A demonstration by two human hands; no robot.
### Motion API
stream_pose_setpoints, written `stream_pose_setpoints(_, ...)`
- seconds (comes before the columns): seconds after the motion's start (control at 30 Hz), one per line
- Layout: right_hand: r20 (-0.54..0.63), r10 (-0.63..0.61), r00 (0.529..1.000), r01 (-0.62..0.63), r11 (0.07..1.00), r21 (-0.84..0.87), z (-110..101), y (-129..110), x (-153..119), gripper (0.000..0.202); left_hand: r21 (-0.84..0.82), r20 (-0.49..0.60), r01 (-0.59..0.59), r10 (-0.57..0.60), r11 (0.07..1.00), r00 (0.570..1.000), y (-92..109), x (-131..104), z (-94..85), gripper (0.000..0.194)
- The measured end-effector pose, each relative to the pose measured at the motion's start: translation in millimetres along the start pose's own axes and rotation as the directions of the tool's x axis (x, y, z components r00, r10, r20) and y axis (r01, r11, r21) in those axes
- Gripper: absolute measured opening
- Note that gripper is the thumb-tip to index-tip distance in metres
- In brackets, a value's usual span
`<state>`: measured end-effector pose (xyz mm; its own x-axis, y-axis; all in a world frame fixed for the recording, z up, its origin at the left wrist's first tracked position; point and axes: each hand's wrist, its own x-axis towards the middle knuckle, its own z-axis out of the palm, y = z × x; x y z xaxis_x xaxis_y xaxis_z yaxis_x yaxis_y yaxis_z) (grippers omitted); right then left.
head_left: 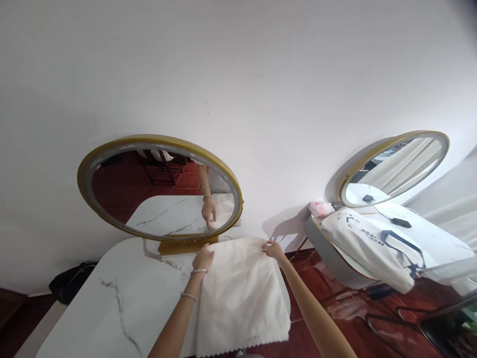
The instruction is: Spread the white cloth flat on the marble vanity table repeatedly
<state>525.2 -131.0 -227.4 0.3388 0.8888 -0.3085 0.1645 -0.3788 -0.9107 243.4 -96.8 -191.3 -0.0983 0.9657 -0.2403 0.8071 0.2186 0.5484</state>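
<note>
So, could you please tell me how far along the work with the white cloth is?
The white cloth already lies spread on the marble-patterned table. Being handled are its far corners: the left hand is at one, the right hand at the other. Soft creases across its middle look left to smooth.
</note>
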Motion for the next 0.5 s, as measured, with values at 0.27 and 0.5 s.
stream_pose_setpoints(0.27, 0.045, -0.353, 0.935, 0.343, 0.859, -0.381, 66.9, 52.5, -22.6, 0.056, 0.26, -0.184, -0.53, 0.58, 0.808, 0.794, -64.1, 7.0, 81.8, 0.045)
stream_pose_setpoints(0.5, -0.007, -0.358, 0.934, 0.169, 0.46, -0.872, 105.3, 89.5, 32.4, 0.056, 0.428, -0.218, -0.536, 0.658, 0.728, 0.72, -68.3, 65.4, 119.7, 0.058)
